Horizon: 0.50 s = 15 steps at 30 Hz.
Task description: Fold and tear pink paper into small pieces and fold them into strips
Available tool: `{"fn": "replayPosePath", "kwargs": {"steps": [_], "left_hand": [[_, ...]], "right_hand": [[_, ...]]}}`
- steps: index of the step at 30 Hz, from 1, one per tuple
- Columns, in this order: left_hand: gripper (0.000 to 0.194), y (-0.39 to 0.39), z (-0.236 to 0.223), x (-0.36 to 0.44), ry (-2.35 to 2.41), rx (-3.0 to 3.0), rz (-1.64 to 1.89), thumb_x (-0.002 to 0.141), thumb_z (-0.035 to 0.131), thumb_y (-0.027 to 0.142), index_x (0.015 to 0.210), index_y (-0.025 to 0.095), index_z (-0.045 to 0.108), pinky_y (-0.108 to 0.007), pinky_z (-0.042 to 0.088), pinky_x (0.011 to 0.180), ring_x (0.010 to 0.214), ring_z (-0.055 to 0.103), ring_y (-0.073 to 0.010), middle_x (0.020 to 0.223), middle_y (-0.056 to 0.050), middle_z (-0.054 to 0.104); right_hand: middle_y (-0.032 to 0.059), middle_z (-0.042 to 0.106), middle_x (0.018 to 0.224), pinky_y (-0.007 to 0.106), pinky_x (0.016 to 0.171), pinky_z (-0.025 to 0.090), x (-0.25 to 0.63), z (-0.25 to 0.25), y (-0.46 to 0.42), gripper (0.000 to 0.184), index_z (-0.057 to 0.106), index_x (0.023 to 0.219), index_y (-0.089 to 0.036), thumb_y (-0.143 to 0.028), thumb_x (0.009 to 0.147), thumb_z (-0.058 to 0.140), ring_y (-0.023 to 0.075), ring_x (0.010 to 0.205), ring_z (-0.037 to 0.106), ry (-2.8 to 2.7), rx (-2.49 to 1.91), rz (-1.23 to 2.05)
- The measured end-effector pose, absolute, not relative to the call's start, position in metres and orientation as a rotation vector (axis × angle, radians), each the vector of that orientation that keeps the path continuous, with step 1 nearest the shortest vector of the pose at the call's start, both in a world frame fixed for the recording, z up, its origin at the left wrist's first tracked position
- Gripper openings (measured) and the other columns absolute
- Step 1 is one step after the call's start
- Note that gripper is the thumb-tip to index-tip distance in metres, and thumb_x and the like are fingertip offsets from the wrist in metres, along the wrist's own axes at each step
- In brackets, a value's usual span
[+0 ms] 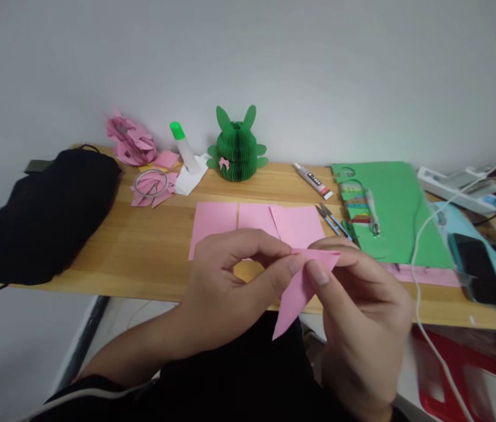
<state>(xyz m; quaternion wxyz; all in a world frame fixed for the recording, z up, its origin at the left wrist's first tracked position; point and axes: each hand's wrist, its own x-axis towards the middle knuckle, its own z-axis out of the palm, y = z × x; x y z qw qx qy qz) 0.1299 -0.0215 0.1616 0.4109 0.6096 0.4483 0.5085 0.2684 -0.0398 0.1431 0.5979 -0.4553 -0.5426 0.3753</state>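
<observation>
A folded piece of pink paper (297,294) is pinched between both hands above the table's front edge, one pointed end hanging down. My left hand (239,287) grips its upper left part between thumb and fingers. With thumb and bent fingers, my right hand (359,305) holds the upper right part, close beside the left thumb. Behind the hands, flat pink paper sheets (216,220) lie side by side, partly covered by my fingers. Blue-handled thread snips (334,221) rest just right of these sheets.
A green paper figure (236,149) stands by the wall, with a glue stick (185,149) and glue tube (313,180) nearby. Pink scraps (155,190) under a tape roll and a black bag (50,211) lie left. Rightward are green sheets (399,217), a cable (418,234) and a phone (479,269).
</observation>
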Motion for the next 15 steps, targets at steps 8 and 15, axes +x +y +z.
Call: {"fn": "replayPosePath", "kwargs": {"steps": [8,15], "left_hand": [[0.010,-0.0216,0.1605,0.1289,1.092,1.526,1.308,0.079,0.068,0.017,0.070,0.022,0.068,-0.017,0.053,0.056,0.059,0.062,-0.0083,0.065,0.005,0.070],[0.010,-0.0210,0.1568,0.1294,1.060,1.555,1.349,0.078,0.069,0.014,0.070,0.020,0.067,-0.014,0.051,0.058,0.059,0.061,-0.0060,0.065,0.005,0.069]], "right_hand": [[-0.0010,0.063,0.081,0.025,0.067,0.050,0.2731,0.1428,-0.0389,0.012,0.066,0.084,-0.026,-0.014,0.083,0.064,0.0125,0.080,0.059,-1.290,-1.038,0.899],[-0.0001,0.063,0.082,0.027,0.069,0.050,0.2731,0.1407,-0.0383,0.010,0.066,0.084,-0.024,-0.015,0.082,0.065,0.0131,0.079,0.059,-1.284,-1.053,0.885]]}}
